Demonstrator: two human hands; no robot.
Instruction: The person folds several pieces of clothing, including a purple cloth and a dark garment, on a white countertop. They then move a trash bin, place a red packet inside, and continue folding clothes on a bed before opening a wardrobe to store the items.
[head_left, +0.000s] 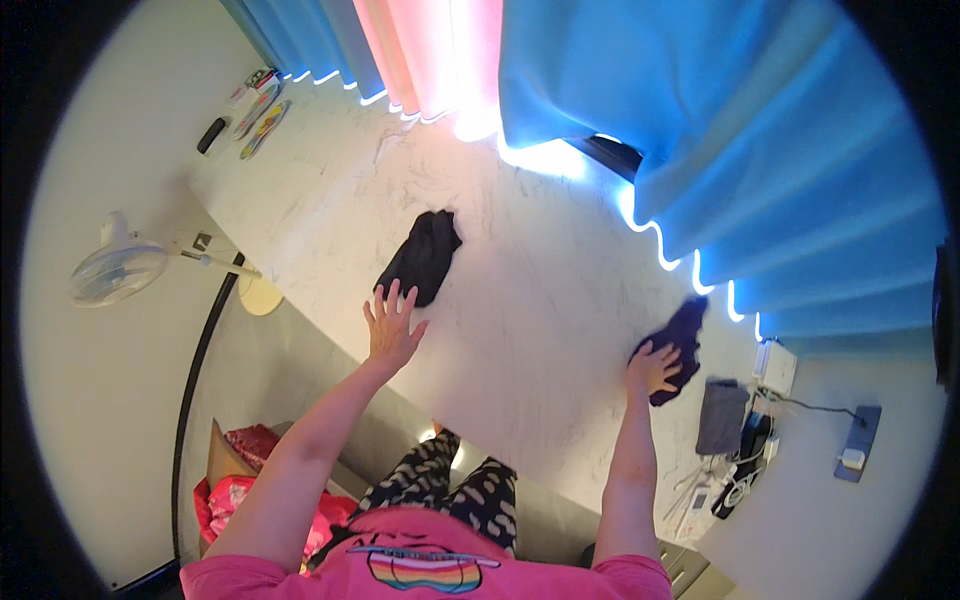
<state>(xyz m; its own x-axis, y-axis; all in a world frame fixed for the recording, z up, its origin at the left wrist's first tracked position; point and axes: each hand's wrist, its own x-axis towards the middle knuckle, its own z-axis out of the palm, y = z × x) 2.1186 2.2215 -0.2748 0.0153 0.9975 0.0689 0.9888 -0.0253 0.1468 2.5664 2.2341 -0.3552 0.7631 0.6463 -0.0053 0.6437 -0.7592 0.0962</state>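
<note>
On the pale marbled tabletop (525, 300) lie two dark cloth items. My left hand (392, 330), fingers spread, is at the near end of a crumpled black cloth (421, 255); whether the fingertips press on it or hover cannot be told. Over a dark purple cloth (684, 330) at the right, my right hand (654, 369) lies flat with its fingers apart. Neither hand grasps the fabric. A folded grey cloth (721, 416) sits to the right of the purple one.
Cables (739, 491), a white remote control (699, 499) and a white box (776, 367) sit at the right end. Blue curtains (750, 150) hang along the far edge. Shoe insoles (264, 131) lie far left. A fan (120, 270) stands left, above a box of red items (217, 480).
</note>
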